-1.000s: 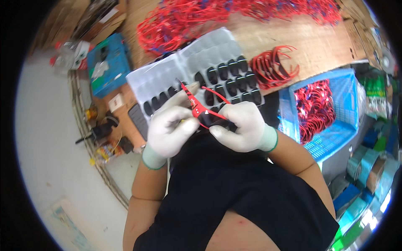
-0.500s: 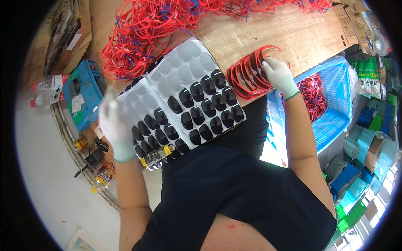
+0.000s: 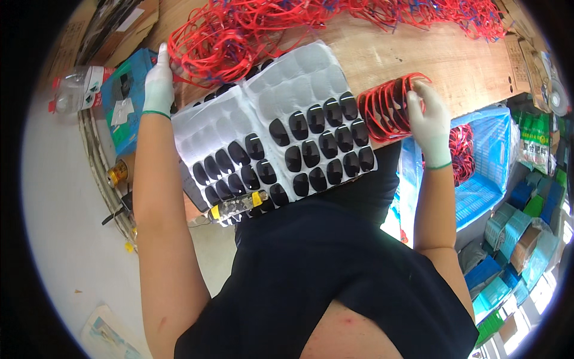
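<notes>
A padded sheet of white, pocketed material [image 3: 230, 119] lies slanted before me, with rows of dark sunglass lenses [image 3: 298, 125] on its nearer part. At its right stands a row of red glasses frames [image 3: 382, 110], nested side by side, with dark lenses showing among them. My right hand [image 3: 431, 119], in a white glove, is at the right end of this row; its thumb and forefinger are bent but apart. My gloved left hand [image 3: 159, 87] reaches to the left edge of a tangled heap of red frames [image 3: 224, 45], one finger stretched out; its other fingers are partly hidden.
A yellow-and-black-handled tool [image 3: 238, 207] lies across the sheet's near edge. Left are a blue box [image 3: 122, 110] and a plastic bottle [image 3: 75, 90]. Right of the wooden table [image 3: 460, 69], a blue crate [image 3: 487, 179] holds more red frames. Cardboard [image 3: 519, 72] stands at the far right.
My left hand has moved away from me, from beside the sheet to the heap's edge. My right hand stays by the row, its fingers now apart. The whole view has shifted a little.
</notes>
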